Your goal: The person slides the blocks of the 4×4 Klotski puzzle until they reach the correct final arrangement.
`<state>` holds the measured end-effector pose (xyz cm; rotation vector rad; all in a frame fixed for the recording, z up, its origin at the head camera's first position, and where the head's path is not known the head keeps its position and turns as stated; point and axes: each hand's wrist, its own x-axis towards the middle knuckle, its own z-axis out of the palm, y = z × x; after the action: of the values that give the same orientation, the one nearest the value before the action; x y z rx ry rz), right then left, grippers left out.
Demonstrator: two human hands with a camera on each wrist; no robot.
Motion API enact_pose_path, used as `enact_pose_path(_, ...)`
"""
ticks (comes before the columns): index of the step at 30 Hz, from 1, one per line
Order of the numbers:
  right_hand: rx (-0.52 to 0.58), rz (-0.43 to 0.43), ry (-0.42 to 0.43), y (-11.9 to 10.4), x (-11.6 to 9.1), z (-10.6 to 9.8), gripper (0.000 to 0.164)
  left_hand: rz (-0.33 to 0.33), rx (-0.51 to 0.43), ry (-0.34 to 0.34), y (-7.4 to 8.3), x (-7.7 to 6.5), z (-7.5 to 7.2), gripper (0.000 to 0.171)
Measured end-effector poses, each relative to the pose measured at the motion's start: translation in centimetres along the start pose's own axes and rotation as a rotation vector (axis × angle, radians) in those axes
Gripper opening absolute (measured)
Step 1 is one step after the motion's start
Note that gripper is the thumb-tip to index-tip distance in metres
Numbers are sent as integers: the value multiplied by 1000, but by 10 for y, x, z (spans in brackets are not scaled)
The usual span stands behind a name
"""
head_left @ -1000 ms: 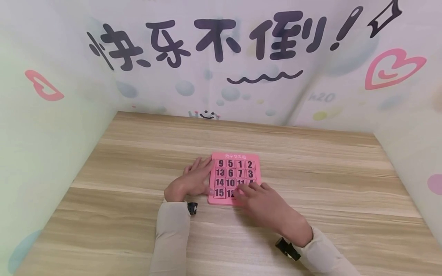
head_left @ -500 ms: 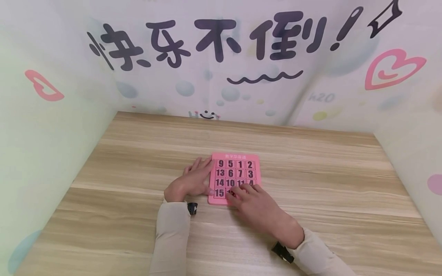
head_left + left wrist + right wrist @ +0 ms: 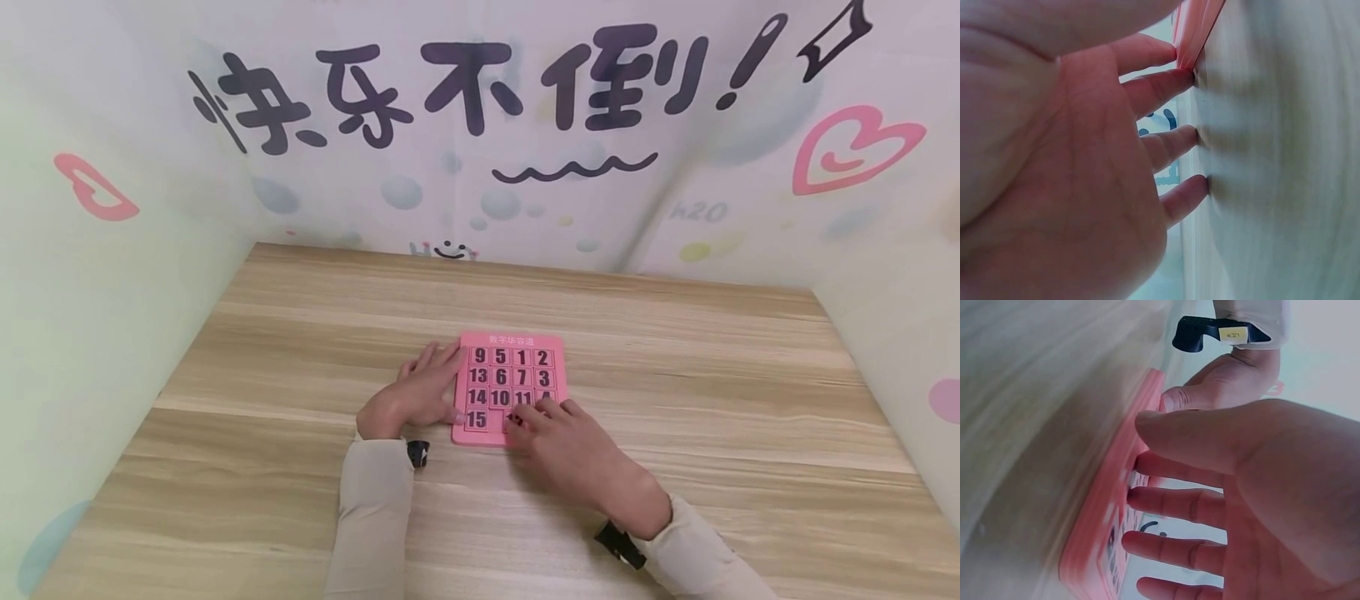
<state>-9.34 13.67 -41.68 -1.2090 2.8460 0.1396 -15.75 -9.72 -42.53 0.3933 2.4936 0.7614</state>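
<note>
A pink number slide puzzle [image 3: 512,340] lies flat on the wooden table, its black-numbered tiles facing up. In its bottom row, an empty slot [image 3: 497,420] shows right of tile 15 [image 3: 476,419]. My left hand [image 3: 420,392] steadies the puzzle's left edge, thumb low and fingertips near the top corner; in the left wrist view its fingers [image 3: 1163,87] stretch straight to the table and the pink edge. My right hand [image 3: 577,450] reaches over the lower right, fingertips on a bottom-row tile, hiding that corner. In the right wrist view its fingers [image 3: 1175,506] extend straight.
The wood-grain table [image 3: 720,400] spreads around the puzzle. A printed white backdrop [image 3: 450,192] with large dark characters rises behind it, and pale side walls stand left and right. Each wrist bears a black strap mount, such as the right one [image 3: 621,543].
My right hand first shifted left over tile 12, then back right. Tile 12 has left its place beside tile 15, where a gap now shows. My left hand stays still.
</note>
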Motion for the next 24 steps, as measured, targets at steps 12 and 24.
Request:
enact_pose_path(12,24,12,-6,6,-5,-6,35,1,-4,6,0,0,0,101)
enact_pose_path(24,30,-1,12,6,-6,-9,35,0,-5,8,-1,0,1,101)
